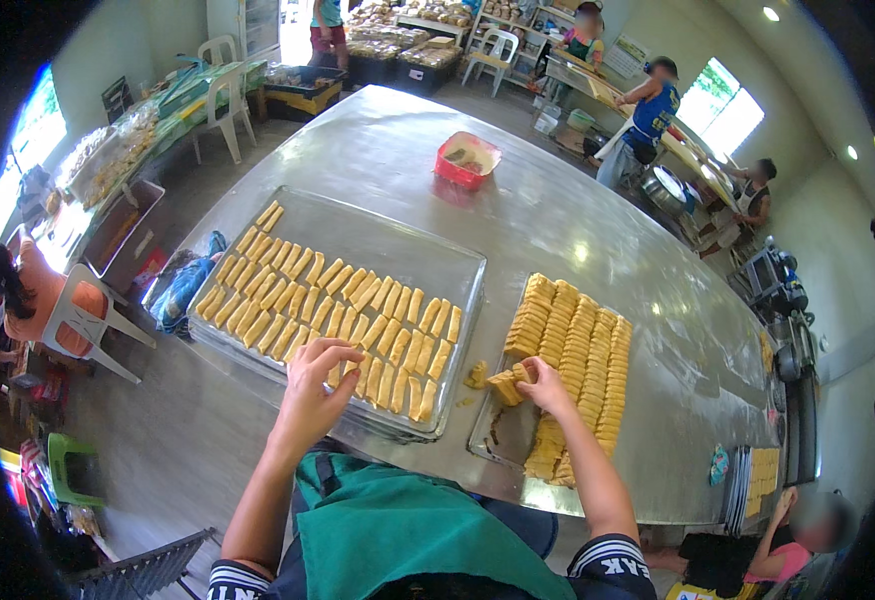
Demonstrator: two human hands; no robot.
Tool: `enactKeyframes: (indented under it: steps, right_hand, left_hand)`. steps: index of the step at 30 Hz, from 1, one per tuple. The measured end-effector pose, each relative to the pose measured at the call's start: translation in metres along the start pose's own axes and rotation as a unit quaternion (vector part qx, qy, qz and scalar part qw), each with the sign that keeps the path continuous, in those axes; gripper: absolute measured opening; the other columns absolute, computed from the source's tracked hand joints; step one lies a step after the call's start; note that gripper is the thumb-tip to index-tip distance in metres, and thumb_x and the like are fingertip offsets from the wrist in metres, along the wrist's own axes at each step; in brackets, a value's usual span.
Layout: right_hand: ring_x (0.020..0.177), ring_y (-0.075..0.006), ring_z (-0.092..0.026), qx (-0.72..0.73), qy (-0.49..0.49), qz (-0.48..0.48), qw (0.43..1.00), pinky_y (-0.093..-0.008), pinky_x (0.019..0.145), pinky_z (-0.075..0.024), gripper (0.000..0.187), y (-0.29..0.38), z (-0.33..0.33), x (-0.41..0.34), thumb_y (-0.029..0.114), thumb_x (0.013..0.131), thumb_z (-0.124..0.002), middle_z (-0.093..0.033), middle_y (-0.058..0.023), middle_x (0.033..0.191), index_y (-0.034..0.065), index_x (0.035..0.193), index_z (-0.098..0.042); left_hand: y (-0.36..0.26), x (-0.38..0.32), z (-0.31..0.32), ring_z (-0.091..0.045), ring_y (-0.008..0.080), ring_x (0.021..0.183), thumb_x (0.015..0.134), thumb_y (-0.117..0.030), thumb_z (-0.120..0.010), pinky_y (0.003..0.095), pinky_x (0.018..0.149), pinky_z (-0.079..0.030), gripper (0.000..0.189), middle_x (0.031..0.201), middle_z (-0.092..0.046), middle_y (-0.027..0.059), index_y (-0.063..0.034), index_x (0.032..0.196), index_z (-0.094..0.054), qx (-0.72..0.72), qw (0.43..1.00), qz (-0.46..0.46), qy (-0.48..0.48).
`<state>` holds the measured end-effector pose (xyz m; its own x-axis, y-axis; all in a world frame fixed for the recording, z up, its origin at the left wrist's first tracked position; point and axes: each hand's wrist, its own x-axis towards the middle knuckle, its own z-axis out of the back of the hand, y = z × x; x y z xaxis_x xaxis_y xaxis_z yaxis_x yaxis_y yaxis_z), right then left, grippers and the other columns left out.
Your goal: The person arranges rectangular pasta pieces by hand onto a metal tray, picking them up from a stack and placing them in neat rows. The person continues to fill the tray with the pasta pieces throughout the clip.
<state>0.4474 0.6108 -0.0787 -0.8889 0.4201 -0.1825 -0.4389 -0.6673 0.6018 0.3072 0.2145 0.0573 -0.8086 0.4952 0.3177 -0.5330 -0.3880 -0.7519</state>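
Note:
My left hand is over the near edge of a metal baking tray, its thumb and fingertips apart with nothing seen between them. Rows of pale yellow dough sticks lie spaced out on that tray. My right hand grips a small bunch of dough pieces at the left side of a second metal tray. Tightly packed columns of yellow dough pieces fill much of this second tray. A loose lump of dough sits on the table between the trays.
A red container stands farther back on the metal table. Blue cloth lies at its left edge, and stacked trays stand at the right. Several people work around the room; one person sits close at the right.

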Motion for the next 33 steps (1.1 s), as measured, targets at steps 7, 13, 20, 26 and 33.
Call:
enactKeyframes:
  steps: [7, 13, 20, 26, 33]
  right_hand:
    - [0.106, -0.0353, -0.057, -0.179, -0.064, 0.103, 0.976, -0.0433, 0.093, -0.046, 0.05, 0.029, 0.003, -0.015, 0.015, 0.07, -0.079, -0.062, -0.0174, 0.108, 0.004, 0.112, -0.055]
    - [0.094, -0.0304, -0.062, -0.031, 0.028, -0.025, 0.999, -0.0383, 0.084, -0.0513, 0.05, 0.016, 0.029, -0.001, 0.015, 0.07, -0.077, -0.065, -0.0153, 0.105, -0.0005, 0.113, -0.058]
    - [0.084, -0.0165, -0.062, 0.269, 0.091, -0.255, 0.924, -0.0353, 0.066, -0.0542, 0.042, 0.0, 0.066, 0.015, 0.014, 0.079, -0.072, -0.064, -0.0072, 0.098, -0.0012, 0.116, -0.059]
    - [0.074, -0.0141, -0.06, 0.265, 0.13, -0.238, 0.925, -0.0317, 0.059, -0.0518, 0.039, -0.005, 0.066, 0.031, 0.014, 0.078, -0.073, -0.063, -0.0064, 0.093, -0.0007, 0.113, -0.061]
    - [0.077, -0.0137, -0.062, 0.205, 0.22, -0.272, 0.914, -0.0322, 0.063, -0.0563, 0.029, -0.02, 0.065, 0.019, 0.014, 0.081, -0.071, -0.063, -0.0028, 0.092, 0.0047, 0.106, -0.061]
  left_hand:
    - [0.008, 0.0, 0.011, -0.054, 0.0297, 0.107, 0.079, -0.004, -0.067, 0.0402, 0.094, -0.04, 0.018, 0.108, -0.061, 0.01, -0.0061, 0.097, -0.066, 0.01, 1.0, -0.001, -0.025]
    - [0.013, 0.004, 0.014, -0.054, 0.0291, 0.105, 0.081, -0.007, -0.067, 0.0405, 0.091, -0.04, 0.017, 0.107, -0.061, 0.0087, -0.0078, 0.098, -0.066, 0.008, 1.0, -0.004, -0.019]
    - [0.01, 0.012, 0.01, -0.056, 0.0291, 0.103, 0.083, -0.009, -0.066, 0.0402, 0.09, -0.041, 0.015, 0.105, -0.062, 0.0096, -0.007, 0.098, -0.066, -0.039, 0.999, -0.003, 0.003]
    - [-0.001, 0.021, -0.004, -0.059, 0.0283, 0.106, 0.084, -0.008, -0.066, 0.0378, 0.091, -0.046, 0.016, 0.106, -0.063, 0.0116, -0.0044, 0.1, -0.067, -0.101, 0.991, 0.003, 0.084]
    - [-0.005, 0.024, -0.013, -0.06, 0.0292, 0.102, 0.084, -0.006, -0.065, 0.0383, 0.089, -0.047, 0.015, 0.101, -0.064, 0.0126, -0.0044, 0.099, -0.066, -0.089, 0.991, -0.045, 0.087]
